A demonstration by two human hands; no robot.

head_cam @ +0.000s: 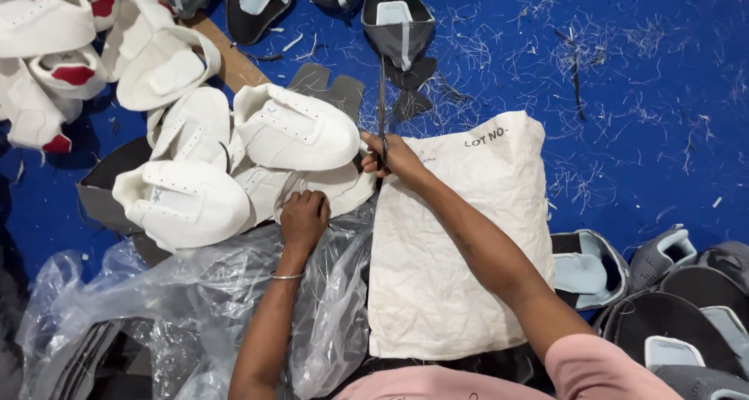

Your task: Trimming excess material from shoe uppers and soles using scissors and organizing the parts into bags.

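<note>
Roughly four white shoe uppers (292, 127) nearby

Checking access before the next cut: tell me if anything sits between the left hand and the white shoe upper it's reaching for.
Nothing visible does. The left hand already rests on the white shoe upper, above the clear plastic bag. The right hand holds scissors beside it.

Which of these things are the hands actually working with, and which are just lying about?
In hand:
- scissors, held in the right hand
- white shoe upper, pressed down by the left hand

Lying about:
- other white shoe uppers
- white cloth sack
- clear plastic bag
- grey and black shoe uppers
- thread scraps on the blue floor
</note>
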